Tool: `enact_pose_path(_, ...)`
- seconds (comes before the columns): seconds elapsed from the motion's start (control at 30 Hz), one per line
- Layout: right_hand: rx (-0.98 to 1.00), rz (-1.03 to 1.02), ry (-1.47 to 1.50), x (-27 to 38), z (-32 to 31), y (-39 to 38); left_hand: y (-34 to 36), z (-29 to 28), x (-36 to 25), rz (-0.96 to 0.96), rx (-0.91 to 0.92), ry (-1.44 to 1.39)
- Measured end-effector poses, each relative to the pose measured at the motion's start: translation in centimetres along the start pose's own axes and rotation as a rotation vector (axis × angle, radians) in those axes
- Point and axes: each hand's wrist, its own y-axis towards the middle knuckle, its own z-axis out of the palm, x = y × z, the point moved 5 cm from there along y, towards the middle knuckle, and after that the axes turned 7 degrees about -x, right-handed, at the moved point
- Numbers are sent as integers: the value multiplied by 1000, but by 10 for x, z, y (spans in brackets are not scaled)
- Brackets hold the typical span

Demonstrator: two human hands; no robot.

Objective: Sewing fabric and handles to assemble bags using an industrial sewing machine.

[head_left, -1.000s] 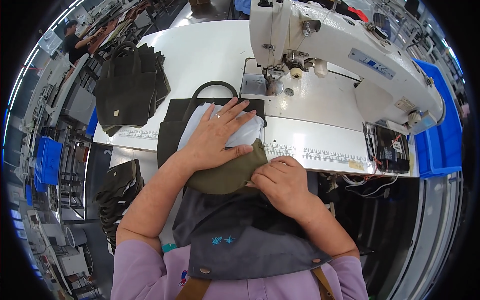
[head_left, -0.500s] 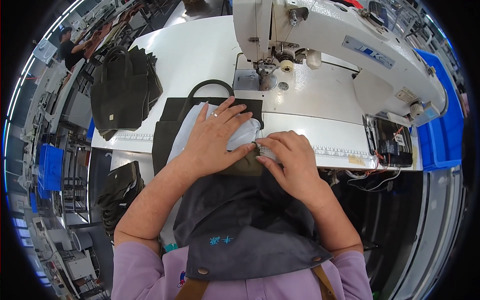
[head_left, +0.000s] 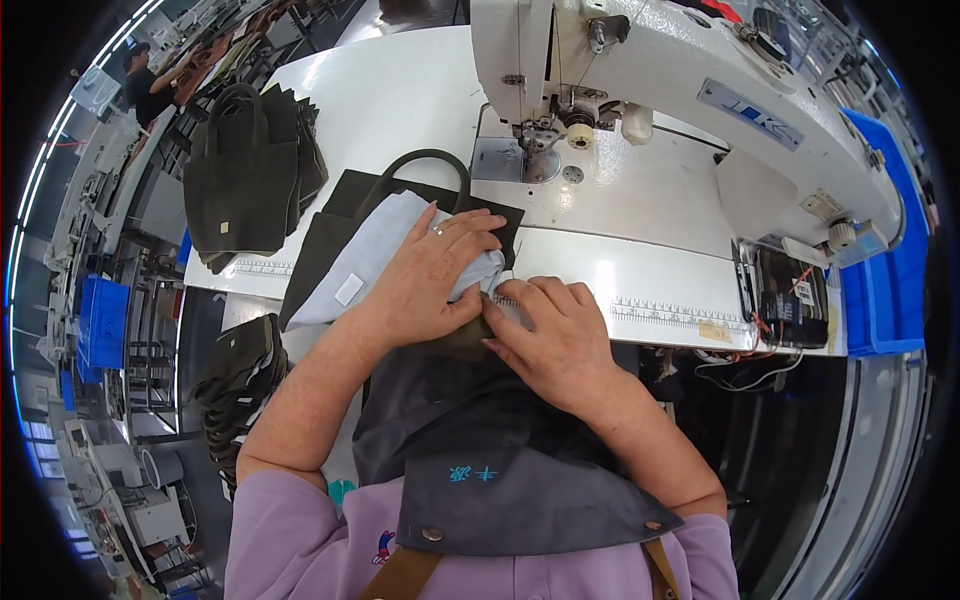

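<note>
A dark olive bag panel [head_left: 345, 190] with a looped handle [head_left: 412, 157] lies askew at the front edge of the table, partly under a pale lining [head_left: 385, 240] with a small white label. Across the lining rests my left hand [head_left: 435, 275], its fingers stretched out flat and its thumb down by the bag's right edge. My right hand [head_left: 555, 335] is closed in a pinch on that edge, beside the left thumb. A lower fold of olive fabric [head_left: 455, 340] hangs toward my apron. The exact spot between the right fingertips is hidden.
Behind the bag stands a white sewing machine [head_left: 640, 70], its needle area [head_left: 537, 140] just beyond my hands. Stacked olive bag panels [head_left: 240, 190] lie at the left, more dark pieces [head_left: 240, 365] below. A blue bin [head_left: 885, 290] is at right. Another person [head_left: 148, 85] works far left.
The bag and lining have turned, their lower left swinging outward and exposing the white label. Both hands have shifted slightly left, the right one also a little nearer to me.
</note>
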Motion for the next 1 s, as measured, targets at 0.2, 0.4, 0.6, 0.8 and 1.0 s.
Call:
enact_pose_path(0.2,-95,-18,97,0,-5,-6,2,1,3,71,24,-86)
enact_pose_path(0.4,-192,389,360,-7,-14,-12,-8,-11,8,52,-207,-375)
enact_pose_path(0.6,23,563,548,10,8,16,-9,-23,-1,114,-324,-468)
enact_pose_path(0.8,-10,862,997,13,39,0,-15,-21,9,66,-370,-370)
enact_pose_path(1.0,-115,1016,1134,18,57,-41,-13,1,1,-20,-101,-350)
